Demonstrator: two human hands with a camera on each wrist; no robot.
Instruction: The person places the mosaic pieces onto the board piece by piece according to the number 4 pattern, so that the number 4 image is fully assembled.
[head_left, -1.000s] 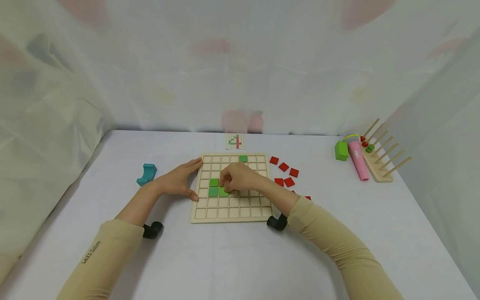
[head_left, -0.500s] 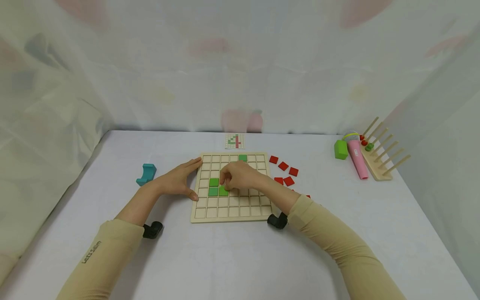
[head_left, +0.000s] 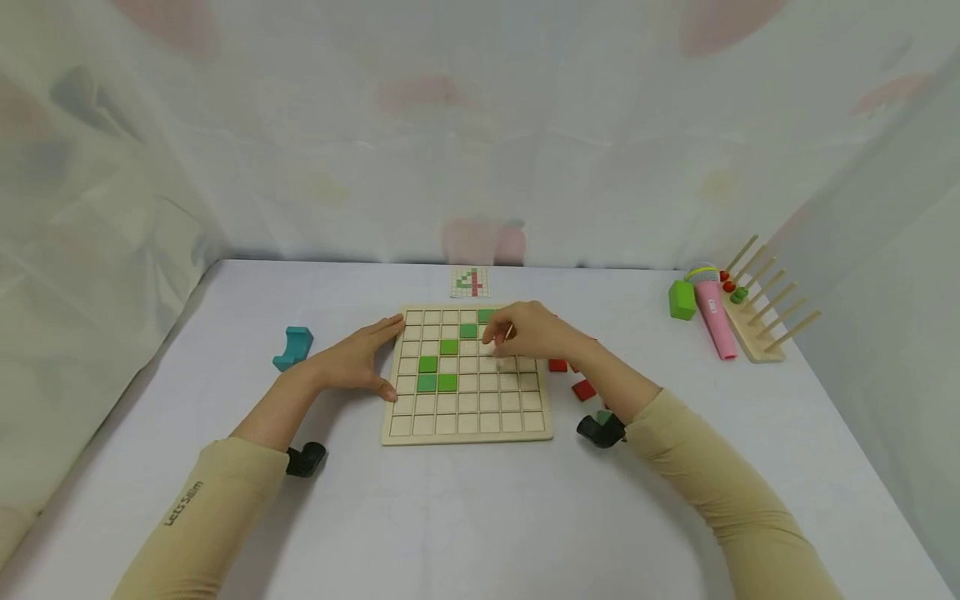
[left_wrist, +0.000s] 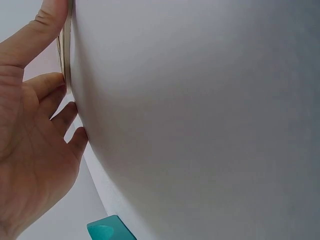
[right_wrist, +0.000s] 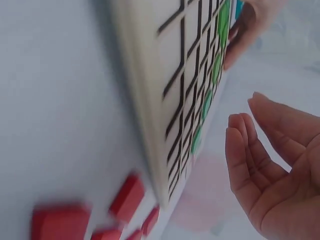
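Note:
A pale wooden grid board lies flat on the table, with several green square tiles set in its cells. Most of these tiles form a diagonal line down to the left from the top row. My left hand rests along the board's left edge, fingers spread and the thumb lower down. Over the upper right cells hovers my right hand, thumb and fingers parted. Nothing shows between those fingertips in the right wrist view. Beyond the board's far edge lies a small pattern card with green and red squares.
Loose red tiles lie right of the board, partly hidden by my right arm. A green tile shows near my right wrist. At left is a teal block; far right are a green block, pink microphone and pegged rack.
My right hand has lifted from the board's middle and moved right and away, its fingers parting. Green tiles in the diagonal that it covered are now visible. My left hand stays put.

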